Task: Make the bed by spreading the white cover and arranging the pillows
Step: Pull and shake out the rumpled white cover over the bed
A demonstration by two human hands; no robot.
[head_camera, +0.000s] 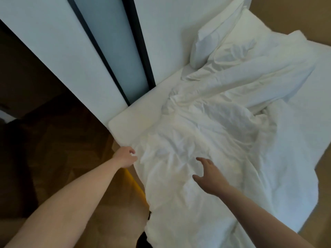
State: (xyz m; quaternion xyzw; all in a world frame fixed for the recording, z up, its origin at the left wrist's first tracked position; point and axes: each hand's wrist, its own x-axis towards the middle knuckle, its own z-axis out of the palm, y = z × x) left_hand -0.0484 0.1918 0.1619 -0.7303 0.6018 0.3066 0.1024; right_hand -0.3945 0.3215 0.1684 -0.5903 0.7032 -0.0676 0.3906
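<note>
White cotton is bunched all over this bed, and the spreading has hardly begun. Far left, dark wooden floor runs beside the bed, and pale wall panels with a black-framed strip rise behind it. The person's left hand sits at the near left edge of the crumpled white fabric cover, fingers curled at the hem; it looks to be pinching the edge, though the fingertips are partly hidden, so I wouldn't swear to a firm hold. A bare corner of the white mattress shows just beyond it, uncovered. Further right, the right hand hovers over the rumpled middle of the cover, fingers spread and loosely bent, holding nothing; whether it touches the cloth I cannot tell. The cover lies heaped along the middle of the bed, a thick fold trailing toward the head. Up there one plump white pillow leans against the wall, tilted.

I'd judge this the start of the spreading step. Next the right hand needs its own grip on the hem, then both should draw the cover out flat over that bare corner. Pillows wait until after.
</note>
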